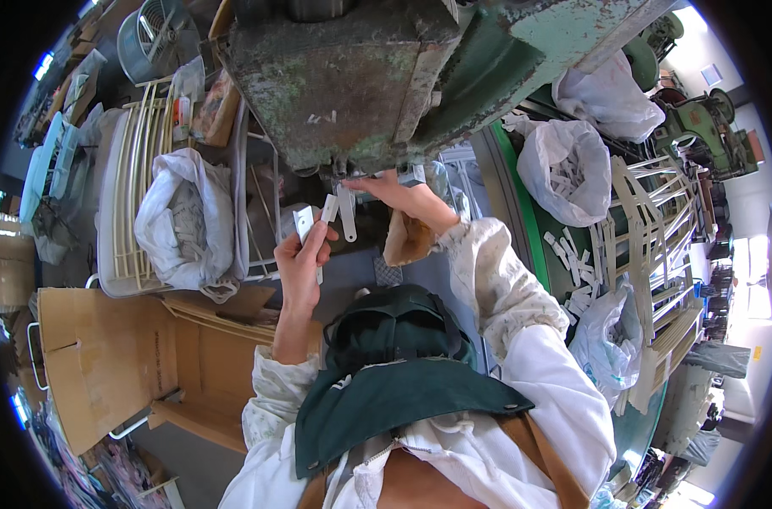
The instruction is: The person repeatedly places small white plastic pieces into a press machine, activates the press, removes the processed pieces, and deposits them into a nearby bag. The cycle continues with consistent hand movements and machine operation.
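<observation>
A narrow flat metal strip (347, 214) with a rounded lower end is held just under the worn green press (352, 76), far from the body and near the middle of the view. Its long axis runs almost straight up and down in the picture, the rounded end pointing back toward the person and the upper end lying at the mouth of the machine. The top of it is pinched by the fingers of the right hand (403, 197), which is reached in from the right, apparently so that the strip can be kept square under the tooling.

Just to the left, a small stack of similar pale strips (305, 225) is clamped between thumb and fingers of the left hand (299, 259); they are held upright and close by, seemingly as a ready supply. The two hands are near each other but are not touching.

Farther out, a white bag of metal pieces (182, 216) is seen in a wire basket (127, 170) at the left, and another filled bag (564, 170) at the right, with loose pieces (573, 254) scattered on a green table (522, 220). A cardboard box (89, 356) lies at the near left.
</observation>
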Demonstrator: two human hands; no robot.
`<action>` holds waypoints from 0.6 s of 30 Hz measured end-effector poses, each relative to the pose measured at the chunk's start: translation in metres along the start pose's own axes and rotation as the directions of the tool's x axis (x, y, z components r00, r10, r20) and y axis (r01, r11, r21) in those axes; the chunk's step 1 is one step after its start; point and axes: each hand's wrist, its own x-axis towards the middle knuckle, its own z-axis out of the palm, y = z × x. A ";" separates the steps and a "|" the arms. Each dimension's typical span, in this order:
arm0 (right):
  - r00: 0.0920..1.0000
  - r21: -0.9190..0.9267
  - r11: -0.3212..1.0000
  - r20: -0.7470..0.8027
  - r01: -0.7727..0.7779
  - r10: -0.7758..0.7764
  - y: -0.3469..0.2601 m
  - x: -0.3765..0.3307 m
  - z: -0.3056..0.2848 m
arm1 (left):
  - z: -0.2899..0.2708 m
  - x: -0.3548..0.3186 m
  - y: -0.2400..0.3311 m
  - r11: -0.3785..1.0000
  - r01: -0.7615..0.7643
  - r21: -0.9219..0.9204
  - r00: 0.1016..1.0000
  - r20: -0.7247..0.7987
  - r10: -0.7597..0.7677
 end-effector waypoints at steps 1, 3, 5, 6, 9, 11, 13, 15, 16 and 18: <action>0.996 -0.046 0.995 -0.013 0.084 -0.084 -0.014 -0.005 -0.001 | -0.002 -0.001 -0.001 0.998 -0.004 0.057 1.000 0.010 0.003; 0.984 -0.129 0.992 0.180 0.009 0.014 -0.042 -0.019 0.002 | -0.003 -0.005 0.003 0.988 -0.021 0.152 0.999 0.034 0.016; 0.967 -0.171 0.985 0.255 0.030 0.015 -0.048 -0.029 0.006 | -0.002 -0.007 0.002 0.979 -0.020 0.202 0.995 0.096 0.001; 0.968 -0.164 0.986 0.251 0.035 0.007 -0.045 -0.031 0.006 | -0.002 -0.008 0.001 0.974 -0.021 0.226 0.992 0.125 -0.007; 0.979 -0.119 0.991 0.202 0.060 -0.035 -0.037 -0.036 0.004 | 0.004 -0.016 0.015 0.992 0.122 -0.022 0.984 0.131 -0.118; 0.989 -0.055 0.994 0.122 0.094 -0.086 -0.039 -0.040 0.006 | -0.003 -0.018 0.016 0.959 0.260 -0.114 0.950 0.208 -0.232; 0.970 -0.144 0.966 0.150 0.214 -0.193 -0.040 -0.039 0.009 | -0.012 -0.021 0.016 0.941 0.318 -0.115 0.937 0.188 -0.294; 0.991 -0.209 0.969 0.049 0.130 -0.122 -0.036 -0.041 0.014 | -0.014 -0.019 0.014 0.965 0.228 -0.131 0.972 0.082 -0.218; 0.998 -0.215 0.976 -0.070 -0.018 0.003 -0.030 -0.045 0.018 | -0.012 -0.013 0.018 0.991 0.107 -0.076 0.994 0.016 -0.106; 0.971 -0.173 0.958 -0.121 -0.227 0.208 -0.019 -0.049 0.023 | -0.008 0.005 0.021 0.996 0.070 -0.054 0.997 0.049 -0.067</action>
